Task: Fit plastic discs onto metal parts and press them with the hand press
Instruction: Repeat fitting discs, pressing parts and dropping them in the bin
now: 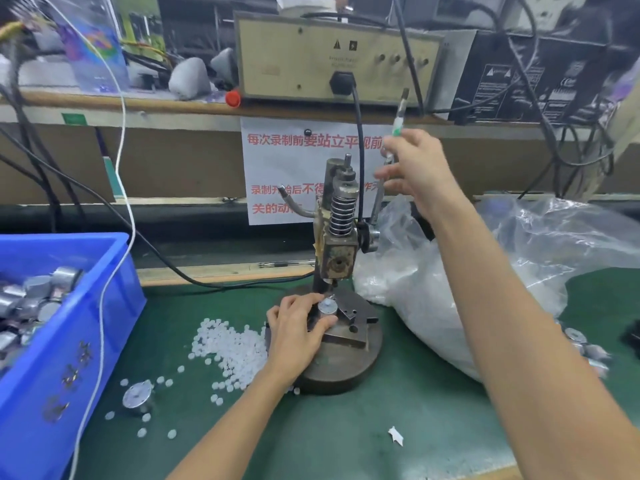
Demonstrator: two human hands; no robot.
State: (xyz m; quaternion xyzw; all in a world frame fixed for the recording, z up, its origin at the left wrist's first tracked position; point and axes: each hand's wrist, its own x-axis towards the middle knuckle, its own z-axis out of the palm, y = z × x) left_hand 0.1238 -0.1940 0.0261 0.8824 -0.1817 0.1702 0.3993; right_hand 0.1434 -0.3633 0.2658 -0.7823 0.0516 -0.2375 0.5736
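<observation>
The hand press [337, 237] stands on a round dark base [343, 365] in the middle of the green mat. A small round metal part [327, 306] sits on the fixture block under the ram. My left hand [298, 330] holds that part between thumb and fingers. My right hand [412, 168] is raised and wrapped around the press lever [398, 123], which points up. White plastic discs [228, 348] lie in a loose pile left of the base. One more metal part [136, 396] stands alone on the mat at the left.
A blue bin [86, 306] with several metal parts stands at the left. A clear plastic bag [519, 258] of discs lies right of the press, with a few metal parts [585, 348] beyond my right forearm. Cables and electrical boxes [332, 60] fill the back shelf.
</observation>
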